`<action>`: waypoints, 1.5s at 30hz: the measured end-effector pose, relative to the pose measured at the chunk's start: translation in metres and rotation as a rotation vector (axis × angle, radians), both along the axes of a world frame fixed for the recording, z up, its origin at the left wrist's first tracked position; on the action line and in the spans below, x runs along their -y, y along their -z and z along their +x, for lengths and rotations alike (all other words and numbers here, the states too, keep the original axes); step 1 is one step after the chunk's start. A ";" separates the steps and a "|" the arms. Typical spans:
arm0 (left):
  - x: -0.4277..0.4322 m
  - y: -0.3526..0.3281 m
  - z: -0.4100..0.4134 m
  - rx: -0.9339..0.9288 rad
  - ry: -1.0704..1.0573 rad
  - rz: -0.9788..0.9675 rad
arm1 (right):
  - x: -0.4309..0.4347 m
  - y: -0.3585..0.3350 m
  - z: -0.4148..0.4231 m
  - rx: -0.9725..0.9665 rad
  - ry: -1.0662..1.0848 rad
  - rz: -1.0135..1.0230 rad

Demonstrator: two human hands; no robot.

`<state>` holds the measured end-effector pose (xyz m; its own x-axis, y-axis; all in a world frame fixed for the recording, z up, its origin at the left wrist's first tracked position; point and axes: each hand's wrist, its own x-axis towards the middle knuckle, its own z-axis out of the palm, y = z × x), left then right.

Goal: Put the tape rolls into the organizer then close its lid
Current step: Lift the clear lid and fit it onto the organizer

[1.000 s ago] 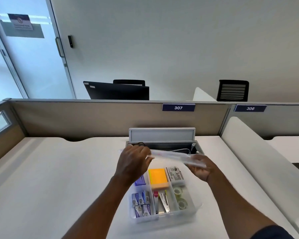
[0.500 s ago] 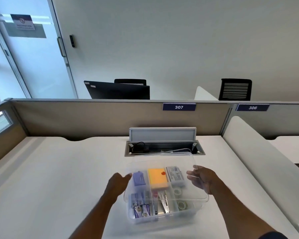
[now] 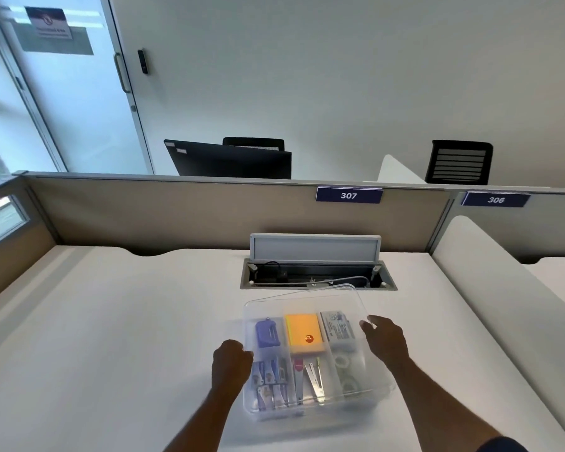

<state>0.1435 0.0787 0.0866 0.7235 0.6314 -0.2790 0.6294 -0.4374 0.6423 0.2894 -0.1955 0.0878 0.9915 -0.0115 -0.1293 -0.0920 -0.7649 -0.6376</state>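
The clear plastic organizer sits on the white desk in front of me, with its transparent lid lying over the top. Through the lid I see two clear tape rolls in the right front compartment, an orange pad, a purple item and several small packets. My left hand presses the lid's left edge with curled fingers. At the right edge my right hand holds the lid with fingers on top.
An open cable box with a raised grey flap is set into the desk just behind the organizer. A beige partition runs along the back, and a white divider stands on the right.
The lid came down from upright behind the organizer to flat over it. Both hands slid from the lid's top to its left and right edges.
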 end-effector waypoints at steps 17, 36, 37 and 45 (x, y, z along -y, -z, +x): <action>0.031 0.035 -0.012 0.064 -0.108 -0.050 | -0.002 0.031 -0.012 0.064 0.011 -0.222; 0.023 0.047 -0.010 0.098 -0.108 -0.062 | 0.005 0.048 -0.023 0.089 0.093 0.034; 0.020 0.048 -0.009 0.099 -0.107 -0.096 | 0.006 0.045 -0.020 0.062 0.102 0.033; -0.016 0.019 0.039 0.198 -0.179 -0.153 | -0.005 0.010 0.020 0.018 0.094 -0.128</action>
